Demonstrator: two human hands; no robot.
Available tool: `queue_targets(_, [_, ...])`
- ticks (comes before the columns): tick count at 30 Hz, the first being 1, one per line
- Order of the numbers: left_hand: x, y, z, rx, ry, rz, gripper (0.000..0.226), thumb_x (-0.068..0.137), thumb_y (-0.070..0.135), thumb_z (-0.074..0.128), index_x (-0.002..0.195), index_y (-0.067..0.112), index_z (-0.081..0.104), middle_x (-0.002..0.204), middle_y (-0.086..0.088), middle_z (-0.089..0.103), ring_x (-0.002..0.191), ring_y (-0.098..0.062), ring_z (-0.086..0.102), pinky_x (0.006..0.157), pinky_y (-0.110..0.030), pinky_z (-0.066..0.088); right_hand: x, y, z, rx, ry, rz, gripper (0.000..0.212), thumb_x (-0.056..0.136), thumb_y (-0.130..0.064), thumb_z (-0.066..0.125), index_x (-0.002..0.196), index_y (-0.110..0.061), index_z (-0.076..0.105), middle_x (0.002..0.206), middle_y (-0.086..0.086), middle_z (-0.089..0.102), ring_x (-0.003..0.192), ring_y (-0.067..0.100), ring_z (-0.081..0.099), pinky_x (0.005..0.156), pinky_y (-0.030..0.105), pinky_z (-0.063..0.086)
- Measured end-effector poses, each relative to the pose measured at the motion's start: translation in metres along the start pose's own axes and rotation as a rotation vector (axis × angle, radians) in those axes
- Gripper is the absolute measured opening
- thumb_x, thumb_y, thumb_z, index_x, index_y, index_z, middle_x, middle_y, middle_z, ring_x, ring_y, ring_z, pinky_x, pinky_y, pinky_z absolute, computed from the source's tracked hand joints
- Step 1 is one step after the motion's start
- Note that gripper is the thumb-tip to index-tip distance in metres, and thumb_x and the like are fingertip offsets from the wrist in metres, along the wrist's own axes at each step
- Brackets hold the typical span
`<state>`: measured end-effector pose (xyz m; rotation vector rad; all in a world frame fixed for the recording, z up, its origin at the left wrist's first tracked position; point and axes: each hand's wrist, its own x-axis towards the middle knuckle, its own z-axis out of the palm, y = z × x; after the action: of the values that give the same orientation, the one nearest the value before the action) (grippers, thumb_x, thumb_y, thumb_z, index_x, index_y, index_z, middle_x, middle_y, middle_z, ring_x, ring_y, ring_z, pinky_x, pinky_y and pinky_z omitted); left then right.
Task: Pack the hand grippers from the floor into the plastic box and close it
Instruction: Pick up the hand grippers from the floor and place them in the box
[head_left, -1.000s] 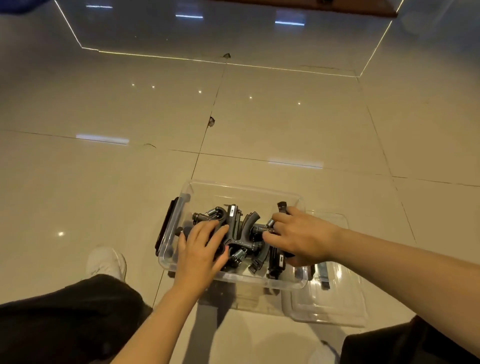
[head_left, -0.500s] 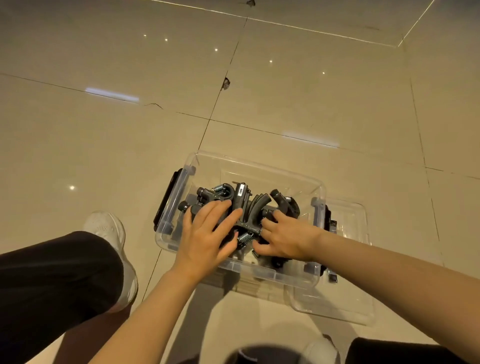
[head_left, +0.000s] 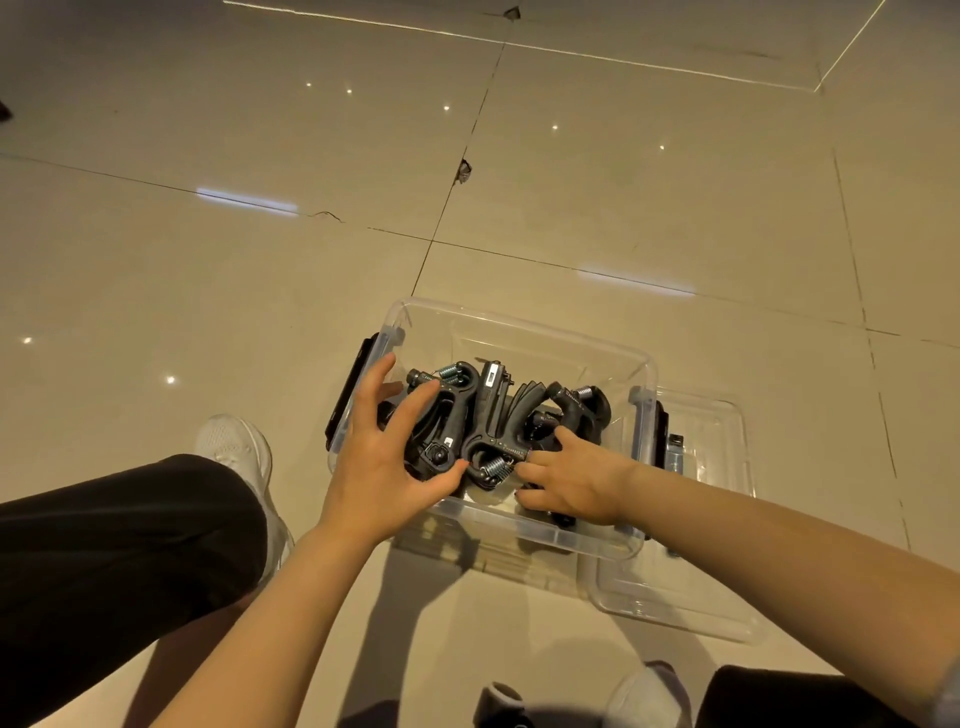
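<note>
A clear plastic box (head_left: 524, 325) with black side latches stands open on the tiled floor. Several black hand grippers (head_left: 493, 415) with metal springs lie packed side by side inside it. My left hand (head_left: 387, 457) is over the box's left part, fingers spread and straight, touching the leftmost gripper. My right hand (head_left: 576, 478) reaches in from the right, its fingers pressing on the grippers at the near right; how far they curl is hidden. The clear lid (head_left: 696, 519) lies on the floor under and to the right of the box.
My left leg in black trousers (head_left: 119, 561) and a white shoe (head_left: 236, 447) are just left of the box. Another white shoe (head_left: 644, 696) shows at the bottom edge. Glossy beige floor tiles (head_left: 260, 291) stretch beyond, with a chipped joint (head_left: 463, 171).
The view has tilted down and closer to the box. My left hand lifted and spread its fingers over the left grippers. My right hand slid lower towards the box's near right.
</note>
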<state>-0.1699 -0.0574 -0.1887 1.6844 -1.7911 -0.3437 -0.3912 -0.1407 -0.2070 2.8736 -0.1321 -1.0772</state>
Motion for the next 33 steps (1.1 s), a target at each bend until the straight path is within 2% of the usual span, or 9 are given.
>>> queue_targets(3, [-0.009, -0.006, -0.002, 0.004, -0.014, -0.066, 0.07, 0.066, 0.054, 0.067, 0.127, 0.023, 0.051, 0.149, -0.002, 0.016, 0.122, -0.019, 0.043, 0.093, -0.038, 0.049, 0.0, -0.003, 0.007, 0.089, 0.007, 0.018, 0.063, 0.087, -0.006, 0.059, 0.141, -0.017, 0.028, 0.151, 0.015, 0.017, 0.133, 0.03, 0.029, 0.099, 0.052, 0.031])
queue_targets(6, [-0.017, -0.008, -0.001, 0.014, -0.031, -0.089, 0.069, 0.066, 0.056, 0.065, 0.125, 0.022, 0.053, 0.147, -0.001, 0.018, 0.122, -0.019, 0.042, 0.093, -0.042, 0.049, 0.001, -0.002, 0.009, 0.185, 0.057, 0.07, 0.056, 0.087, -0.005, 0.057, 0.137, -0.015, 0.034, 0.15, 0.014, 0.019, 0.133, 0.03, 0.027, 0.096, 0.047, 0.035])
queue_targets(8, [-0.02, -0.007, 0.0, 0.013, -0.031, -0.109, 0.07, 0.065, 0.058, 0.064, 0.124, 0.021, 0.053, 0.147, 0.0, 0.018, 0.123, -0.019, 0.042, 0.093, -0.04, 0.048, 0.003, 0.0, 0.008, 0.231, 0.077, 0.124, 0.049, 0.09, -0.007, 0.054, 0.135, -0.013, 0.037, 0.148, 0.014, 0.025, 0.13, 0.031, 0.029, 0.094, 0.044, 0.037])
queue_targets(13, [-0.018, -0.003, -0.005, 0.001, -0.028, -0.113, 0.068, 0.065, 0.056, 0.066, 0.122, 0.022, 0.055, 0.146, 0.0, 0.021, 0.12, -0.016, 0.043, 0.091, -0.04, 0.05, 0.009, 0.003, 0.003, 0.285, 0.045, 0.228, 0.036, 0.093, -0.007, 0.045, 0.129, -0.011, 0.043, 0.125, 0.011, 0.049, 0.109, 0.028, 0.048, 0.088, 0.04, 0.04])
queue_targets(17, [-0.01, 0.006, -0.01, -0.012, 0.021, -0.093, 0.064, 0.065, 0.054, 0.069, 0.118, 0.019, 0.059, 0.146, -0.005, 0.024, 0.117, -0.017, 0.047, 0.089, -0.034, 0.051, 0.013, 0.003, 0.007, 0.395, 0.1, 0.312, 0.035, 0.09, 0.001, 0.044, 0.124, -0.008, 0.042, 0.112, 0.014, 0.052, 0.094, 0.03, 0.054, 0.073, 0.039, 0.044])
queue_targets(21, [-0.014, 0.013, -0.009, -0.028, 0.046, -0.118, 0.064, 0.064, 0.057, 0.068, 0.114, 0.018, 0.061, 0.146, -0.003, 0.023, 0.12, -0.012, 0.041, 0.089, -0.028, 0.045, 0.01, -0.001, 0.015, 0.36, 0.193, 0.391, 0.023, 0.092, -0.004, 0.043, 0.114, -0.007, 0.05, 0.106, 0.012, 0.058, 0.094, 0.029, 0.055, 0.078, 0.038, 0.043])
queue_targets(27, [-0.026, 0.011, 0.003, -0.042, 0.01, -0.16, 0.066, 0.063, 0.061, 0.065, 0.112, 0.017, 0.062, 0.143, 0.0, 0.025, 0.119, -0.019, 0.045, 0.089, -0.028, 0.044, 0.018, -0.017, 0.006, 0.105, 0.123, 0.271, 0.02, 0.095, -0.01, 0.042, 0.11, -0.008, 0.055, 0.103, 0.01, 0.066, 0.093, 0.03, 0.06, 0.083, 0.038, 0.039])
queue_targets(30, [-0.028, 0.01, 0.003, -0.048, 0.015, -0.163, 0.065, 0.063, 0.061, 0.064, 0.111, 0.017, 0.062, 0.142, 0.003, 0.025, 0.119, -0.017, 0.045, 0.086, -0.024, 0.041, 0.025, -0.023, 0.011, 0.238, 0.09, 0.341, 0.024, 0.095, -0.009, 0.041, 0.115, -0.008, 0.053, 0.111, 0.012, 0.062, 0.1, 0.03, 0.057, 0.081, 0.038, 0.042])
queue_targets(33, [-0.029, 0.007, 0.001, -0.065, 0.018, -0.167, 0.064, 0.063, 0.061, 0.064, 0.11, 0.018, 0.062, 0.141, 0.004, 0.026, 0.117, -0.013, 0.045, 0.084, -0.019, 0.041, 0.024, -0.021, 0.021, 0.353, 0.177, 0.4, 0.024, 0.093, -0.009, 0.044, 0.114, -0.011, 0.054, 0.112, 0.01, 0.06, 0.099, 0.03, 0.057, 0.082, 0.039, 0.042])
